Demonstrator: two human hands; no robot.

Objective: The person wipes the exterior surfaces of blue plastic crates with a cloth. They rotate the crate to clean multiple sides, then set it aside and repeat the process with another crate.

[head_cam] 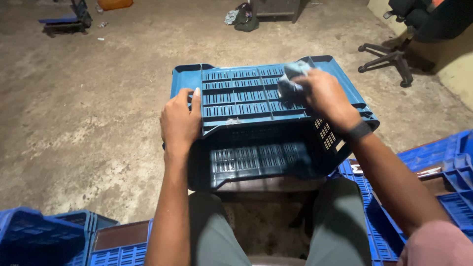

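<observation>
A blue slotted plastic crate [246, 96] rests tilted on my lap, its open side turned toward me and one slotted wall facing up. My left hand [180, 123] grips the crate's left edge, thumb on the upper wall. My right hand [322, 96] presses a crumpled grey-blue cloth [290, 79] against the right part of that upper wall. A dark band sits on my right wrist.
More blue crates lie at the lower left [44, 236] and at the right [443, 167]. An office chair base [389, 56] stands at the upper right. A small cart [64, 22] and a dark bundle [244, 17] lie on the far concrete floor.
</observation>
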